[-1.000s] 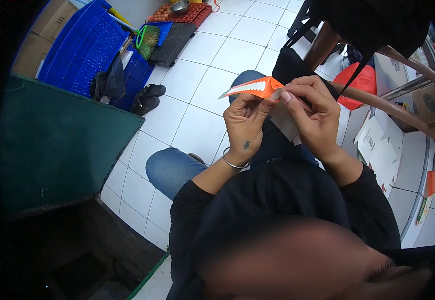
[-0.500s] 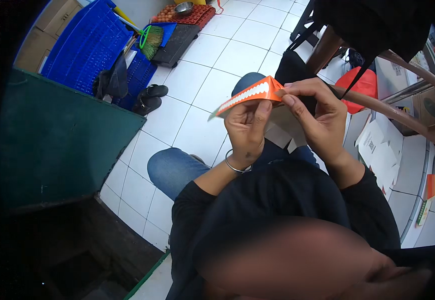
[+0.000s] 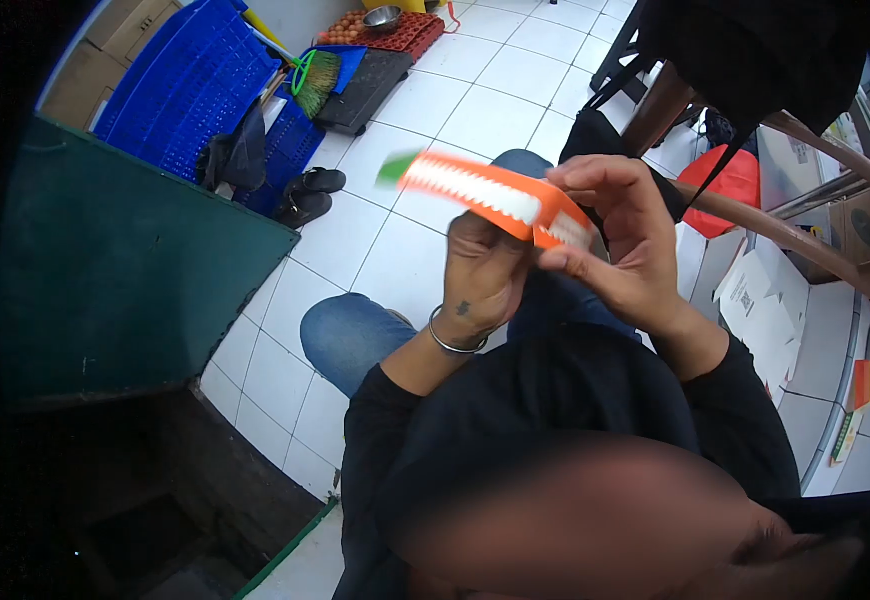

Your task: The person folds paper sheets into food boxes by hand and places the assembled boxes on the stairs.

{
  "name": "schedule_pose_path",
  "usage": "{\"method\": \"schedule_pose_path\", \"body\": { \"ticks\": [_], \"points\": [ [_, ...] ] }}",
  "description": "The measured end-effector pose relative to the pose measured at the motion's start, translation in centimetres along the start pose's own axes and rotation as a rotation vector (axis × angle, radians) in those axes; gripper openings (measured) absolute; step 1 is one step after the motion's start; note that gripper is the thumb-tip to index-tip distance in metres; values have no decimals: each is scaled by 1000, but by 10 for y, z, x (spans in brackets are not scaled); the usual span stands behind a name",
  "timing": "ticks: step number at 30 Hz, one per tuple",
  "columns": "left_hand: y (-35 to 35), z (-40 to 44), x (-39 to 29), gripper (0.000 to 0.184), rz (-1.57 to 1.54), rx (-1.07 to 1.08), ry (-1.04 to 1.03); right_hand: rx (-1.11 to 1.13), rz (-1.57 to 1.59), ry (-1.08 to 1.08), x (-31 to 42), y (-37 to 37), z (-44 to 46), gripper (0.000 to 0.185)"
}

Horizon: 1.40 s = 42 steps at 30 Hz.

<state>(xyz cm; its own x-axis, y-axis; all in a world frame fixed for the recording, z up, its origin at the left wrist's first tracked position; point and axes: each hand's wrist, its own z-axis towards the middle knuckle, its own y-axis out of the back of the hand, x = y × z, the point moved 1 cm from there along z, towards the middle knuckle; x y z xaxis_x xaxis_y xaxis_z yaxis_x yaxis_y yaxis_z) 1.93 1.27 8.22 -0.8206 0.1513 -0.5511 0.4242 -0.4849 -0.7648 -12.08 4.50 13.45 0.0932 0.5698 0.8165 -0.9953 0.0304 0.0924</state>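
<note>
An orange carton (image 3: 490, 200) with white scalloped strips and a green end is up in front of my lap, slightly blurred by motion. My left hand (image 3: 485, 262) grips it from below, its fingers partly hidden behind the carton. At the carton's right end, the thumb and fingertips of my right hand (image 3: 623, 235) span the short end face, thumb at the lower edge and fingers at the upper corner. Whether the carton's far side is open or closed cannot be seen.
On the right, white flattened cardboard (image 3: 763, 305) lies beside a wooden chair (image 3: 805, 235) and a red bag (image 3: 725, 190). Blue crates (image 3: 180, 95), a broom (image 3: 315, 82), black sandals (image 3: 307, 195) and egg trays (image 3: 405, 35) are at upper left. A green panel (image 3: 135, 270) stands left.
The carton has swung so its green end points up and left, and its right end face now shows. My right hand has gone from pinching the end's edge to spanning it.
</note>
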Motion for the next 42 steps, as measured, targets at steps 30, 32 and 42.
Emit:
{"method": "schedule_pose_path", "body": {
  "ticks": [30,32,42],
  "points": [
    [57,18,74,13,1684,153,-113,-126,-231,-887,-135,76,-53,20],
    [53,12,80,14,1682,47,-97,-125,-406,-808,-132,74,-52,23],
    [72,14,87,17,1479,-182,167,-34,-485,-748,-123,66,-56,18]
  ]
}}
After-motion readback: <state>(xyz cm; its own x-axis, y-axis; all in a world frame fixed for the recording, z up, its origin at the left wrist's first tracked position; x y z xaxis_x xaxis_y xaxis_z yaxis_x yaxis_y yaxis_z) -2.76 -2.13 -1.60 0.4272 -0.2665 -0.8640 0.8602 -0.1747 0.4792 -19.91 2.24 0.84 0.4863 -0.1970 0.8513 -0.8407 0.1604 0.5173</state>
